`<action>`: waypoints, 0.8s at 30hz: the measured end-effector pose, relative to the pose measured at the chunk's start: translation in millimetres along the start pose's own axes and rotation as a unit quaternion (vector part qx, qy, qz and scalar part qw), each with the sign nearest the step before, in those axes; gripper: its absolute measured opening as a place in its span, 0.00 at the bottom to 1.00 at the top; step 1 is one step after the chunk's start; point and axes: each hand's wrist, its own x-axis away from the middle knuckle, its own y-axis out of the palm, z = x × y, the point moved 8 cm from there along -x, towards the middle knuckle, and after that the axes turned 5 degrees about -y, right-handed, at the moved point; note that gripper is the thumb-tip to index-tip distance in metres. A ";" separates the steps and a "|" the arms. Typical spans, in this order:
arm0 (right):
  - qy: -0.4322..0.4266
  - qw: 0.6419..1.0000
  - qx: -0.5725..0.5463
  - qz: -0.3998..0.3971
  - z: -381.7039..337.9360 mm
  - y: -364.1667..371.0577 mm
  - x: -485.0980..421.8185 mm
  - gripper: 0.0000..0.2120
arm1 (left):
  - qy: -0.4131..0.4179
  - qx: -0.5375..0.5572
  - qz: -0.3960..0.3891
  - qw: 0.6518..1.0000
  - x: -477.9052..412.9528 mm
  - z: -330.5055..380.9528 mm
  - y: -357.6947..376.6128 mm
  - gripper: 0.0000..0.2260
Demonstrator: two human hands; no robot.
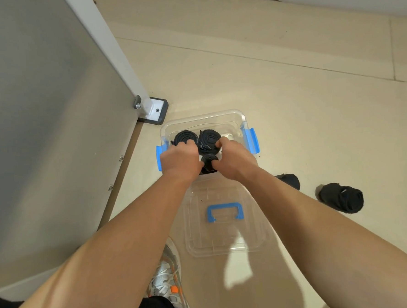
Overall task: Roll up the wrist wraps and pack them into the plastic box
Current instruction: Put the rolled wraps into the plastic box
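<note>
Both your hands reach into the open box [209, 117] on the floor [288, 82], with packing well under way. Your left hand [179, 159] and right hand [237, 156] close on the front roll [209, 162] from either side. The thumbs pinch it, and the other fingers curl down over the two rolls behind.

The back-left roll [184, 137] and back-right roll [210, 139] stand on end, side by side near the far wall, already packed. The front roll sits in the near half, apparently being pressed into place.

Two more pieces wait outside, to your right. One loose wrap [341, 199] lies well apart from the box, and a second wrap [290, 180] is half hidden behind your right forearm. Whether either is properly rolled cannot be told.

The lid [226, 224] lies flat on your side of the box, not yet fitted. On this showing, three are in and two are left to pack.
</note>
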 end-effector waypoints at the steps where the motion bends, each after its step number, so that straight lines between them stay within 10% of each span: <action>1: 0.006 1.000 -0.012 0.011 4.0 -11.6 7.4 0.21 | 0.006 0.012 0.008 1.000 2.4 7.7 -7.8 0.19; 11: 0.181 0.973 -0.021 0.144 180.3 -98.7 131.3 0.20 | 0.195 0.159 -0.103 0.962 70.3 191.2 -8.2 0.15; 18: 0.243 0.967 -0.005 0.076 277.1 -65.7 154.4 0.37 | 0.229 0.024 -0.137 0.963 68.4 264.8 71.2 0.30; 24: 0.234 0.964 -0.031 0.122 303.3 -52.5 140.3 0.26 | 0.224 -0.075 -0.109 0.966 48.2 282.9 97.2 0.20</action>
